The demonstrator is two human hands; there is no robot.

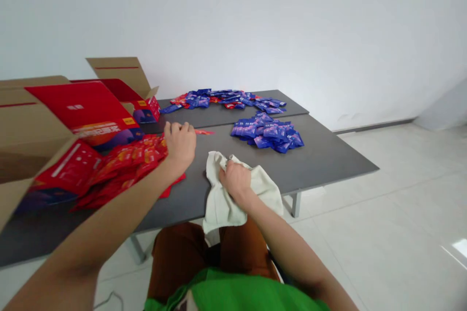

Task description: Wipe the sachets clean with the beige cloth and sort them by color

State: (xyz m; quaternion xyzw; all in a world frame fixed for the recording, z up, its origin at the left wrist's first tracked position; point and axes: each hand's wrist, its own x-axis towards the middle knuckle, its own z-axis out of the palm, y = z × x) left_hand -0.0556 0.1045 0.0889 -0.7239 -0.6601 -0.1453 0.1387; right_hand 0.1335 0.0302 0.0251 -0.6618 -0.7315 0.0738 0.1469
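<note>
My left hand [181, 145] is closed above the heap of red packets [127, 163], its fingers bent downward. A thin red packet [205, 132] sticks out to the right from behind those fingers, seen nearly edge-on. My right hand [236, 182] is closed over an off-white cloth [222, 206] at the table's front edge, and part of the cloth hangs down over my lap. A small silvery thing [229, 158] pokes out at the tip of my right hand; its kind is hidden. To the right of both hands lies a pile of blue packets [268, 131].
An open red box [91, 102] lies at the left beside the red packets, with another open box [146, 107] behind it. Mixed blue and red packets [226, 97] are spread along the wall side. The dark table [339, 165] ends at the right above a tiled floor.
</note>
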